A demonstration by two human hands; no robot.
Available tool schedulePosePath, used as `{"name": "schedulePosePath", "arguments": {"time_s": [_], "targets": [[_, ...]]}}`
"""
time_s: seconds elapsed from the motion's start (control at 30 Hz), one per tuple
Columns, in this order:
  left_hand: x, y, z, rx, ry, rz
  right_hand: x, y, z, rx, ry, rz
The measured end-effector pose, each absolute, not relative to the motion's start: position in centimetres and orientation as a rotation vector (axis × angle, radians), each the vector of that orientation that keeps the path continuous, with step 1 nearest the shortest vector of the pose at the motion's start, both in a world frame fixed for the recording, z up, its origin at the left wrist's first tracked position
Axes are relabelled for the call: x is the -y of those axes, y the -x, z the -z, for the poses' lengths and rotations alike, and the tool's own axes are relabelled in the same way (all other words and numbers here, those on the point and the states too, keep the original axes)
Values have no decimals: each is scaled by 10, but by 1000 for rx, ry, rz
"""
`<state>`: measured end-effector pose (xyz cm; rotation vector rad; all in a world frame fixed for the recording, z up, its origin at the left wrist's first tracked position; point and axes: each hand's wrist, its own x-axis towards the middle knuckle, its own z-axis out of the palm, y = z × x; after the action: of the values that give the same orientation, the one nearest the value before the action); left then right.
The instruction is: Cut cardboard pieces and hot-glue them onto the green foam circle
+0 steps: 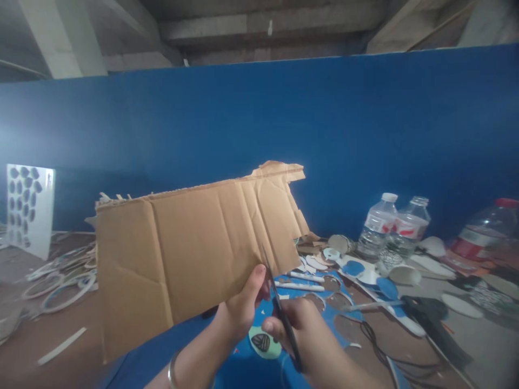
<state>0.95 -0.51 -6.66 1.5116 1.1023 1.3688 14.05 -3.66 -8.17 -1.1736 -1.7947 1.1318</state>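
Note:
A large creased sheet of brown cardboard (194, 243) is held up over the work surface, its top edge torn and ragged. My left hand (243, 302) grips its lower edge, thumb on the near face and fingers behind. In my right hand (304, 329) is a pair of dark-handled scissors (278, 302), fingers wrapped round the handles. The scissor blades lie at the cardboard's lower edge, just right of my left thumb, pointing upward. Below my hands sits a pale green piece with a dark striped oval (260, 342) on it.
At right stand plastic bottles (379, 224), one with a red cap (506, 202), and a black hot glue gun (430, 313) with a cable. Cut rings (68, 292) and scraps lie left. A white panel with dark ovals (30, 210) leans before the blue wall (243, 119).

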Motion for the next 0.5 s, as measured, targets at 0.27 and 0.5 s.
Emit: {"name": "schedulePosePath", "arguments": {"time_s": [0.27, 0.5], "targets": [[13, -14, 70, -1095, -1466, -1265, 40, -143, 81, 1679, 947, -1308], [17, -17, 62, -1164, -1462, -1282, 36, -141, 90, 1638, 1070, -1297]]}}
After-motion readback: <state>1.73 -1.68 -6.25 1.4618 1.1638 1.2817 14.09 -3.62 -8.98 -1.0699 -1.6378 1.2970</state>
